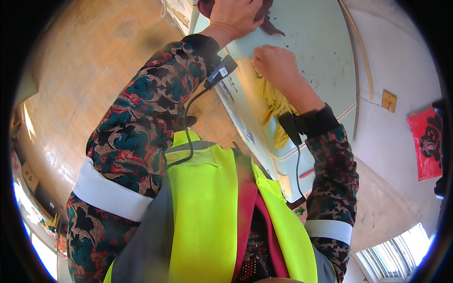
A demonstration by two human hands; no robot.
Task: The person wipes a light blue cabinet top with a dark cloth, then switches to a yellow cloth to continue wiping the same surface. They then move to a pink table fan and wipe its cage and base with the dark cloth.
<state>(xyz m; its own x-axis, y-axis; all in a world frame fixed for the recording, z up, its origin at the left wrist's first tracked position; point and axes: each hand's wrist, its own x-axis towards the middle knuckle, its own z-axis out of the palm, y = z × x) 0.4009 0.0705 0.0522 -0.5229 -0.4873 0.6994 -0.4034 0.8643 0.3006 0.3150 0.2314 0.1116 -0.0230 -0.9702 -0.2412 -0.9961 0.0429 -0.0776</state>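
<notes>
At the top edge, my left hand (236, 18) presses down on a dark maroon cloth (270, 23) over a pale green surface (321, 52). Its fingers bend around the cloth and are partly cut off by the frame. My right hand (279, 67) is curled into a loose fist, nearer to me and to the right. Whatever may be inside that fist is hidden. A crumpled yellow cloth (272, 101) lies beneath and beside my right wrist, draped over the surface's near edge.
Dark crumbs dot the pale surface. Cables run from black wrist devices (222, 71) along both sleeves. On the right are a wall socket (389, 101), a long thin rod (362, 45) and a red plastic bag (426, 144). A tan floor (104, 56) extends at left.
</notes>
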